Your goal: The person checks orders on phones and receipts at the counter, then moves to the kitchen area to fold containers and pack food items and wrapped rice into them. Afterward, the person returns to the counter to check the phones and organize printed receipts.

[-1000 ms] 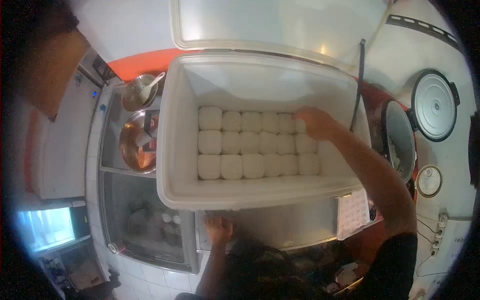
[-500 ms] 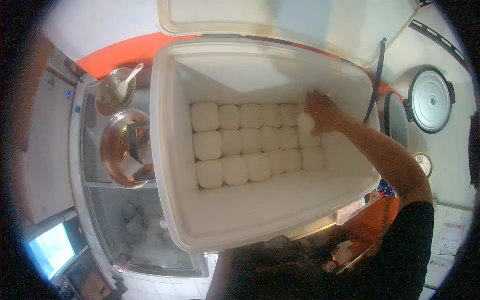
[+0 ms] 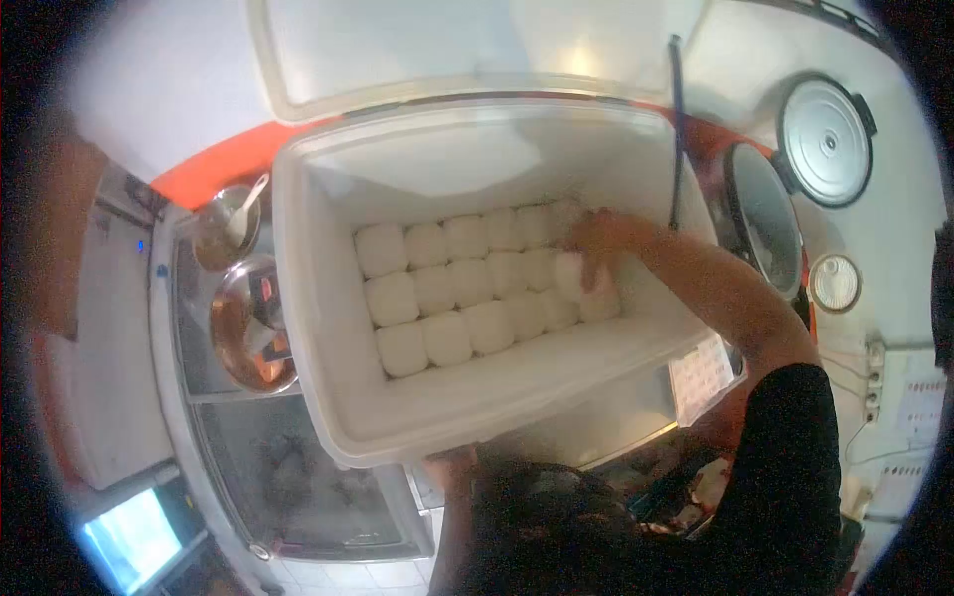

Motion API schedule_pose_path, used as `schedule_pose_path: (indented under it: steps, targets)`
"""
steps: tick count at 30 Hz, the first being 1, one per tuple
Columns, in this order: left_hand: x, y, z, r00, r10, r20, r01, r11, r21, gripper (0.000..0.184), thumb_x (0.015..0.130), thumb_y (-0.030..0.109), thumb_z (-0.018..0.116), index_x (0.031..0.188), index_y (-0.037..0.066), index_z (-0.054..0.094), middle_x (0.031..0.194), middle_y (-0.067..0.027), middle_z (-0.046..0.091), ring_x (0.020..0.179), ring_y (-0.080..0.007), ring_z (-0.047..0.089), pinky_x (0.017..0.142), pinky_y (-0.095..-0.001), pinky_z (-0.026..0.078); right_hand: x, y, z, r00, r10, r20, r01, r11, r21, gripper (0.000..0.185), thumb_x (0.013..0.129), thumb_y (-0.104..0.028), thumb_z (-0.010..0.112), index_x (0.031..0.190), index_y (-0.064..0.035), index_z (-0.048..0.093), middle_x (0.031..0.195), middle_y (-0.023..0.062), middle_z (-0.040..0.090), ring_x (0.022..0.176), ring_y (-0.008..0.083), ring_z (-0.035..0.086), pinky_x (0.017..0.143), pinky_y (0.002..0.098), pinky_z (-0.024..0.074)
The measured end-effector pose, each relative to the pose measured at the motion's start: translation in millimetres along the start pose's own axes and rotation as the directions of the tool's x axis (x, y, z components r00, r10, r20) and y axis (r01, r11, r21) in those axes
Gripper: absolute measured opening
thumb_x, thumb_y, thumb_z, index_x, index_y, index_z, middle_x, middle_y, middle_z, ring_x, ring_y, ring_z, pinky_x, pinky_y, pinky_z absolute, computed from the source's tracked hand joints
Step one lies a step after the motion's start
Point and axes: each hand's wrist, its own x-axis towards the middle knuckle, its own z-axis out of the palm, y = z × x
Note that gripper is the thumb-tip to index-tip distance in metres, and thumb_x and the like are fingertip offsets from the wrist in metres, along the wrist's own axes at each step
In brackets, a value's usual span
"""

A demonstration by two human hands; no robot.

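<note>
I see the white blocks point(image 3: 469, 281) lying in three close rows on the floor of a deep white tub point(image 3: 300, 308) at the middle of the frame. At the right end of those rows my right hand point(image 3: 606, 241) reaches down inside the tub, fingers bent over and beside one brighter block point(image 3: 567, 273). Motion blurs the hand, so I cannot tell whether the fingers grasp that block or only rest against it. My left hand point(image 3: 454, 464) is at the tub's near rim, lower centre; most of it is hidden, and I cannot tell how its fingers stand.

The tub's lid point(image 3: 397, 52) stands raised along the top, and a dark bar point(image 3: 677, 129) runs down past the tub's upper right corner. A printed card point(image 3: 700, 378) sits just below the right end. Left of the tub I make out a bowl point(image 3: 211, 246) with a white spoon point(image 3: 239, 216) and a shiny pan point(image 3: 232, 333). At the right, an open pot point(image 3: 769, 223) has its round cover point(image 3: 825, 141) tipped back; a lit screen point(image 3: 131, 541) glows lower left.
</note>
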Motion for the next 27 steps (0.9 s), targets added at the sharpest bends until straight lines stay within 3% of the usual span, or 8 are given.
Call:
schedule_pose_path:
  steps: [1,4,7,12,15,18,25,27]
  targets:
    - [1,4,-6,0.981,0.185,0.062,-0.194,0.924,0.331,0.042,0.069,0.036,0.071,0.102,0.010,0.063,0.110,-0.0192,0.061,0.106,-0.0419,0.054,0.098,-0.0550,0.038,-7,1,-1,0.998,-0.018,-0.059,0.018,1.000,0.009,0.068,0.062,-0.035,0.082,0.116,-0.0012,0.061,0.112,0.0146,0.062,0.109,0.0316,0.057,0.097,0.0412,0.0425]
    - [-2,-5,-1,0.988,0.055,0.141,-0.092,0.959,0.268,0.038,0.066,0.035,0.071,0.092,0.009,0.062,0.105,-0.0179,0.061,0.103,-0.0406,0.055,0.099,-0.0547,0.037,-56,-5,-4,0.923,-0.094,-0.373,0.120,0.992,0.046,0.073,0.058,-0.036,0.085,0.118,-0.0017,0.061,0.109,0.0138,0.064,0.106,0.0311,0.059,0.095,0.0395,0.0437]
    - [4,-6,-3,0.941,0.338,-0.003,-0.319,0.890,0.326,0.022,0.077,0.027,0.066,0.088,0.009,0.059,0.095,-0.0098,0.061,0.088,-0.0278,0.059,0.090,-0.0523,0.042,-142,-21,25,0.662,-0.072,-0.746,0.301,0.937,0.177,0.075,0.056,-0.039,0.087,0.115,-0.0012,0.062,0.114,0.0148,0.065,0.109,0.0297,0.060,0.097,0.0398,0.0448]
    - [-6,29,-2,0.961,0.064,0.269,0.033,0.940,-0.341,0.024,0.082,0.022,0.067,0.097,0.005,0.061,0.105,-0.0126,0.059,0.097,-0.0292,0.057,0.097,-0.0456,0.040,-247,-40,199,0.236,0.066,-0.969,0.970,0.040,0.239,0.086,0.052,-0.024,0.091,0.127,-0.0028,0.053,0.115,0.0082,0.065,0.106,0.0200,0.060,0.094,0.0358,0.0466]
    - [-14,93,23,0.655,0.578,0.487,-0.222,0.763,-0.607,0.027,0.094,0.023,0.057,0.110,0.002,0.052,0.100,-0.0103,0.055,0.093,-0.0217,0.055,0.078,-0.0358,0.049,-257,-77,347,0.181,0.464,-0.867,0.980,-0.157,0.121,0.092,0.056,-0.028,0.090,0.132,-0.0016,0.047,0.120,0.0094,0.062,0.110,0.0208,0.058,0.097,0.0374,0.0444]
    - [-76,153,97,0.121,0.791,0.600,0.702,0.359,-0.615,0.050,0.096,0.036,0.054,0.128,0.000,0.042,0.109,-0.0113,0.053,0.098,-0.0253,0.056,0.081,-0.0373,0.050,-233,-122,470,0.243,0.749,-0.617,0.970,-0.175,0.170,0.075,0.068,-0.027,0.084,0.128,0.0009,0.049,0.120,0.0124,0.059,0.113,0.0212,0.055,0.097,0.0368,0.0436]
    - [-308,278,75,-0.419,0.714,0.561,0.357,0.698,-0.621,0.059,0.091,0.028,0.059,0.141,0.007,0.034,0.127,-0.0136,0.052,0.111,-0.0298,0.057,0.087,-0.0418,0.052,-262,-209,728,0.050,0.993,-0.110,0.983,-0.030,0.181,0.063,0.078,-0.013,0.071,0.134,-0.0008,0.045,0.123,0.0104,0.059,0.111,0.0198,0.056,0.098,0.0346,0.0434]
    - [-370,311,53,-0.659,0.423,0.622,0.416,0.894,-0.167,0.056,0.095,0.026,0.055,0.142,0.005,0.031,0.122,-0.0130,0.053,0.105,-0.0196,0.057,0.081,-0.0331,0.052,-292,-241,789,-0.057,0.989,0.137,0.998,0.058,0.000,0.053,0.080,-0.013,0.069,0.127,0.0000,0.051,0.117,0.0105,0.062,0.105,0.0207,0.060,0.094,0.0353,0.0455]
